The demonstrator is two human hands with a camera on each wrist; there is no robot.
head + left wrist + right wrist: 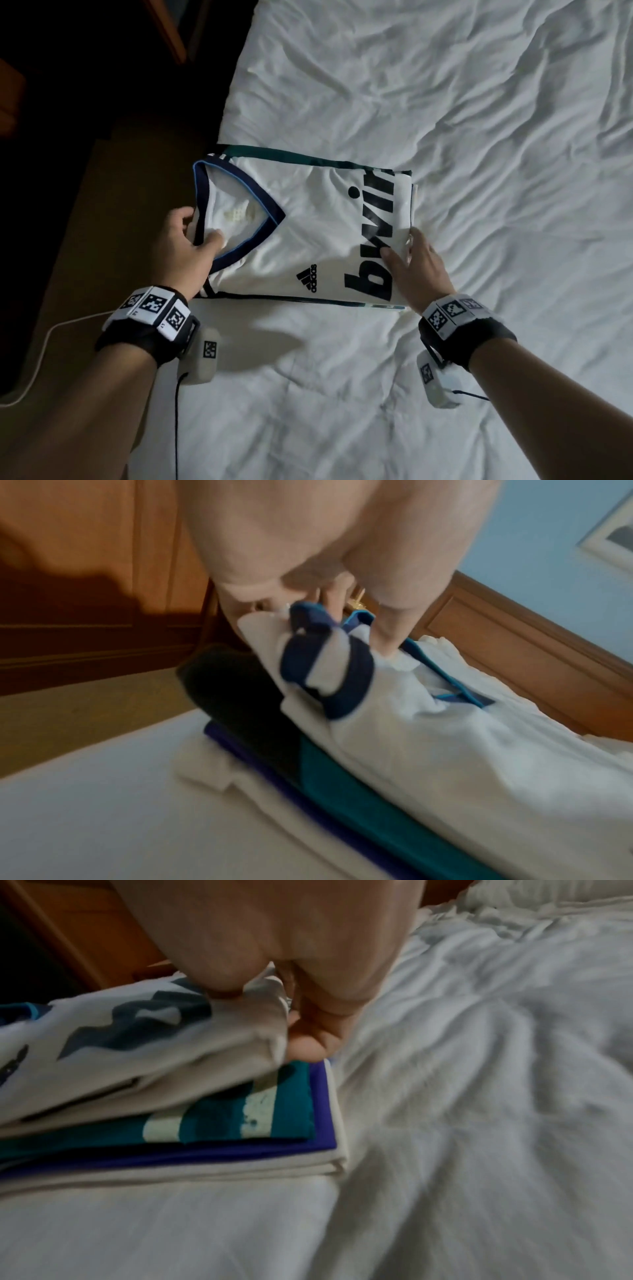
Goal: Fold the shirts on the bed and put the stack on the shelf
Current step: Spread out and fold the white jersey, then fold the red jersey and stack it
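A folded white jersey [308,233] with a navy V-collar and black lettering lies on top of a stack of folded shirts at the bed's left edge. Under it show a teal shirt [240,1118], a purple one [322,1110] and a white one [240,1172]. My left hand [191,240] pinches the jersey's collar end, thumb on top, fingers beneath. My right hand [411,257] pinches the jersey's folded right edge, thumb on the lettering and fingers curled under the edge [308,1042]. In both wrist views the jersey [428,737] is raised slightly off the teal shirt [329,772].
The white rumpled bed sheet [479,120] spreads to the right and toward me. Brown carpet [102,222] and dark wooden furniture [168,31] lie left of the bed. A white cable [44,349] trails over the floor. Wooden panelling [85,574] stands beyond the stack.
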